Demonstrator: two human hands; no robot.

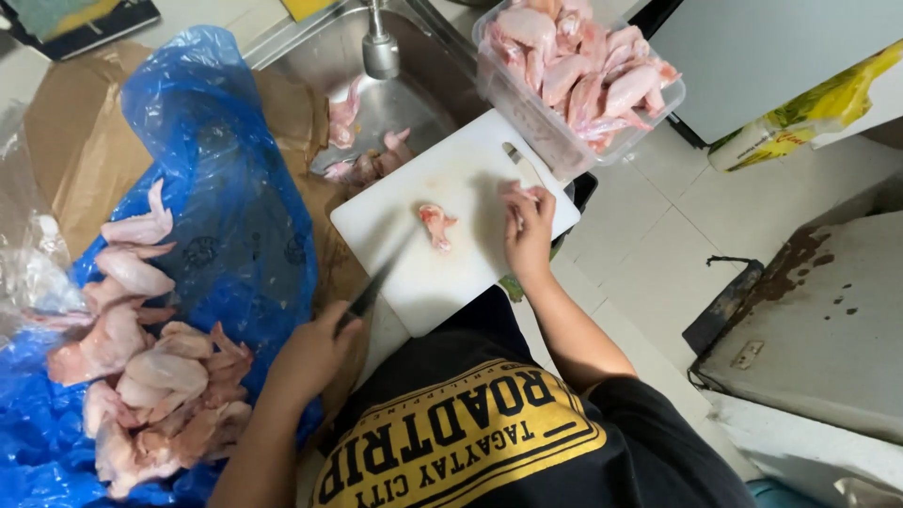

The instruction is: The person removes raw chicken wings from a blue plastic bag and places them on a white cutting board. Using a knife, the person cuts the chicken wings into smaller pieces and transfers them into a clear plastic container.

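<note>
Chicken piece [435, 225]: small cut bit of raw wing that I see lying near the middle of the white cutting board [451, 273]; neither hand touches it.
Knife [376, 282]: dark handle in my left hand [310, 353], blade slanting up across the board's near-left part with its tip just short of the chicken piece.
Left hand: fingers wrapped firmly round the knife handle, sitting just off the board's near-left edge.
Right hand [527, 235]: over the board's right side, fingers pinched on a second piece of raw wing [520, 193]; I cannot tell how much of that piece rests on the board.
Cutting board: lies tilted, its far corner over the rim of the steel sink [423, 85].
Clear tub [527, 103]: heaped with raw wings, touching the board's far-right corner.
Sink: a few more wing pieces [362, 165] lie in it under the tap [380, 47], just beyond the board's far-left edge.
Blue plastic bag [226, 207]: spread over brown cardboard [75, 141] to the left of the board; a pile of whole wings [150, 376] lies on its near part, well apart from the board.
</note>
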